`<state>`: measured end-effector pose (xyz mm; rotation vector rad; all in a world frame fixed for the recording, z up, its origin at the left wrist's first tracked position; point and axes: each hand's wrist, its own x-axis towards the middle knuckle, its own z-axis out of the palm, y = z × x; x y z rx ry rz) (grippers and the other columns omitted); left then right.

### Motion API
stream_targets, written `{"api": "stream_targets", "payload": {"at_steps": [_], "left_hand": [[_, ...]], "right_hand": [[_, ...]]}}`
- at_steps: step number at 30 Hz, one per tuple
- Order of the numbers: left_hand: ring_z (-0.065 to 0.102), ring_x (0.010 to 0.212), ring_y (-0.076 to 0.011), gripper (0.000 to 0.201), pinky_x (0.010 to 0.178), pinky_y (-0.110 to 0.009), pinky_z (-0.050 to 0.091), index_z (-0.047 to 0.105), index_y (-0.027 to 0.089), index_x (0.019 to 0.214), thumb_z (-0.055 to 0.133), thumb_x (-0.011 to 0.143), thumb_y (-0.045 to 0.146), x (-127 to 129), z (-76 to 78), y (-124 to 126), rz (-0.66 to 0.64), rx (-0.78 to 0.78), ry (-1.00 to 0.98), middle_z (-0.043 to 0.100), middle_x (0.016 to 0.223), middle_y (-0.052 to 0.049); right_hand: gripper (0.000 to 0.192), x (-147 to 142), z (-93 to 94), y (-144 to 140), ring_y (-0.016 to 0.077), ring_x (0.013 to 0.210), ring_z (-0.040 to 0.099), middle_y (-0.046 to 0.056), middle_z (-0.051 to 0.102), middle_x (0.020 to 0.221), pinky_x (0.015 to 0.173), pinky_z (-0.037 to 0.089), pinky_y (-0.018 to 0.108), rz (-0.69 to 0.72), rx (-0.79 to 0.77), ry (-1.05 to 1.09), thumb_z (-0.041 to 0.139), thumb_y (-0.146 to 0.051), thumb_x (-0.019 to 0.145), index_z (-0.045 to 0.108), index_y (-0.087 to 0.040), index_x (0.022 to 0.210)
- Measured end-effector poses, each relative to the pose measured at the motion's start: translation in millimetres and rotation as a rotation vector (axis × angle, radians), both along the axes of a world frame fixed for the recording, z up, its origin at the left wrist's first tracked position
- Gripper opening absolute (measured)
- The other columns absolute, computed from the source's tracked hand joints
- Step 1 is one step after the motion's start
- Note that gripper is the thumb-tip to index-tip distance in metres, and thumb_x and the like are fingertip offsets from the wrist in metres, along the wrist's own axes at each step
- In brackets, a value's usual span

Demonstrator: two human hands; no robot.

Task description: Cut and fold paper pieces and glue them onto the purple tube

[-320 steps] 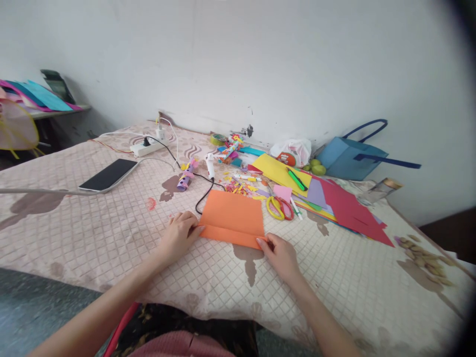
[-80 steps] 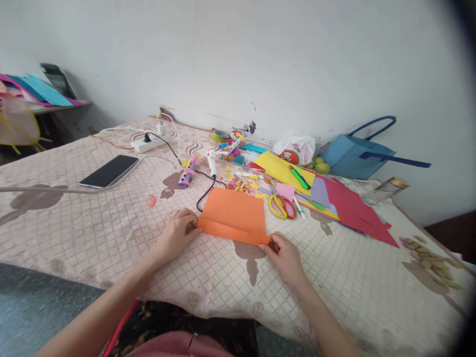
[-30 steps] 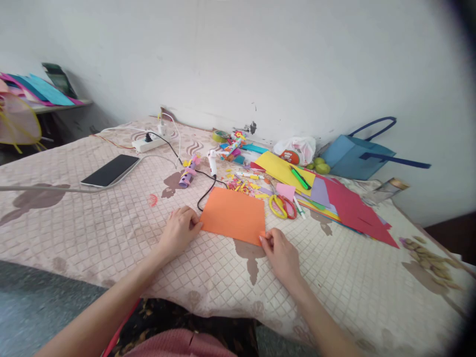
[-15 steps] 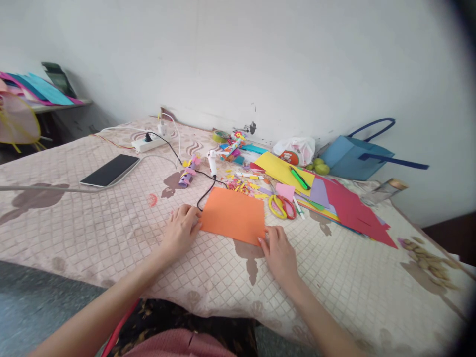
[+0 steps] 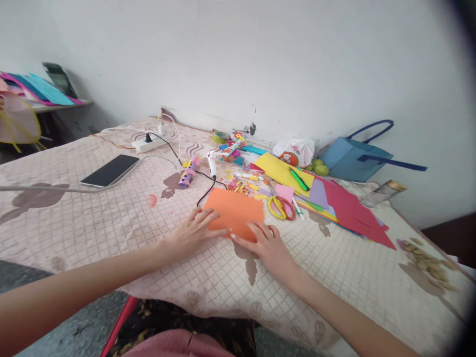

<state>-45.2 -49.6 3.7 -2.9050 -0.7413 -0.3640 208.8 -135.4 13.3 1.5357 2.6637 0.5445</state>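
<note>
An orange sheet of craft paper (image 5: 238,210) lies on the patterned tablecloth in front of me. My left hand (image 5: 197,225) rests on its left and near edge, fingers spread. Over the near right part of the sheet lies my right hand (image 5: 266,243), fingers stretched out and slightly blurred. The two thumbs meet or almost meet at the near edge. Just beyond the sheet is a white glue gun (image 5: 211,163) with a black cord, beside a purple paper roll (image 5: 187,174). Yellow and red-handled scissors (image 5: 281,208) lie to the right of the sheet.
Paper scraps (image 5: 243,187) are scattered behind the sheet. Coloured sheets (image 5: 351,210), with a green cutter (image 5: 299,179) on top, spread to the right. A blue bag (image 5: 355,158) and a glass jar (image 5: 386,191) stand farther back. At left are a phone (image 5: 110,170) and a power strip (image 5: 148,144).
Both hands have moved inward from the sheet's side edges onto its near part, thumbs coming together. Their fingers are now spread over the paper, which has stayed in about the same place.
</note>
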Motion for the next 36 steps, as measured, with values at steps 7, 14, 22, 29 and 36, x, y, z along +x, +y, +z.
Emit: {"api": "stream_targets", "payload": {"at_steps": [7,14,22,29,36], "left_hand": [[0.035,0.126,-0.0258,0.054,0.104,-0.049,0.024,0.038,0.035,0.130,0.046,0.083,0.009,1.2,1.0,1.0,-0.159,0.021,0.062,0.045,0.130,-0.006],[0.043,0.121,-0.0219,0.048,0.105,-0.044,0.029,0.048,0.029,0.122,0.045,0.081,0.003,5.4,10.9,-5.3,-0.212,-0.104,0.014,0.055,0.120,-0.005],[0.044,0.117,-0.0234,0.038,0.104,-0.042,0.027,0.053,0.019,0.118,0.044,0.083,0.007,-15.7,1.8,-4.5,-0.184,0.005,0.051,0.055,0.120,-0.009],[0.043,0.116,-0.0224,0.044,0.100,-0.041,0.027,0.050,0.019,0.120,0.031,0.084,0.001,-38.2,9.4,-6.8,-0.109,-0.020,0.089,0.053,0.122,-0.009],[0.043,0.116,-0.0220,0.048,0.099,-0.040,0.031,0.043,0.025,0.129,0.032,0.086,0.006,-58.4,8.3,-3.7,-0.051,-0.171,0.008,0.049,0.127,-0.007]], "right_hand": [[0.073,0.2,-1.1,1.9,0.0265,0.113,0.044,0.007,0.049,0.126,0.088,0.035,0.045,0.038,-0.022,-0.019,0.053,-0.005,0.082,0.025,-0.047,0.135],[0.066,0.0,0.7,3.1,0.0255,0.114,0.043,0.007,0.049,0.126,0.088,0.035,0.045,0.064,-0.036,-0.011,0.053,-0.007,0.082,0.033,-0.045,0.133],[0.062,13.0,-5.8,-11.7,0.0277,0.116,0.039,0.010,0.047,0.128,0.088,0.033,0.046,0.005,-0.026,0.025,0.047,-0.005,0.082,0.036,-0.037,0.134],[0.065,39.7,-13.6,-41.5,0.0290,0.116,0.038,0.011,0.044,0.132,0.087,0.033,0.047,-0.084,-0.021,0.058,0.041,0.001,0.076,0.038,-0.029,0.134],[0.062,47.7,-20.0,-50.5,0.0267,0.115,0.039,0.012,0.048,0.127,0.088,0.037,0.043,-0.128,-0.021,0.155,0.039,0.002,0.076,0.044,-0.027,0.131]]}}
